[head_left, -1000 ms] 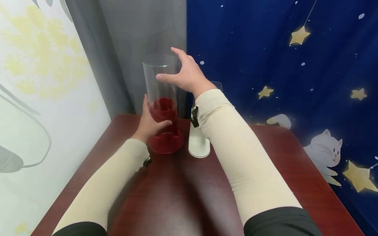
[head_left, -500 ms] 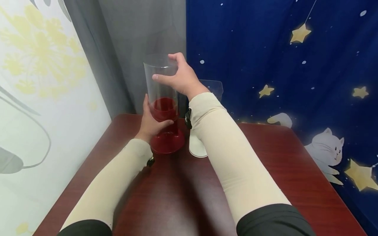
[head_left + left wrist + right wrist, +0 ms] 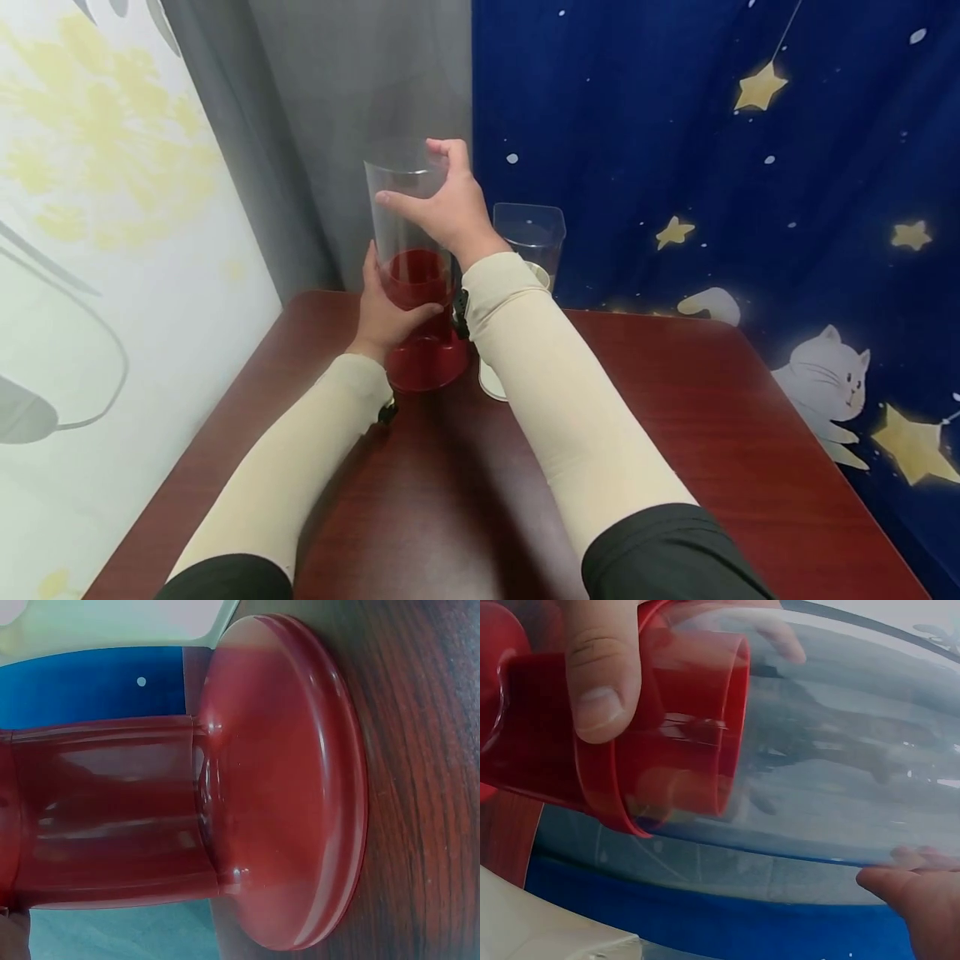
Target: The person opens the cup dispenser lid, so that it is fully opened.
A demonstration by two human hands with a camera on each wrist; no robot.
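A clear plastic cylinder (image 3: 405, 225) stands upright in a red plastic stand (image 3: 423, 367) with a round foot. My left hand (image 3: 380, 317) grips the red collar where the cylinder meets the stand. Its thumb (image 3: 600, 686) lies over that collar in the right wrist view. Higher up, my right hand (image 3: 459, 208) holds the cylinder near its top, thumb across the front and a finger at the rim. In the left wrist view, the broad red foot (image 3: 277, 795) sits on the wooden tabletop. The cylinder is see-through, with the red inner ring (image 3: 697, 727) visible inside.
A second piece, with a clear container (image 3: 528, 223) and a white foot (image 3: 492, 383), stands just right of the red one, partly behind my right forearm. The reddish-brown table (image 3: 637, 400) ends at grey and blue curtains (image 3: 615, 150); a patterned white wall (image 3: 112, 250) is at left.
My right hand has moved left and slightly down, its spread fingers closing around the cylinder. Its forearm swung left, uncovering more of the clear container. My left hand keeps its grip.
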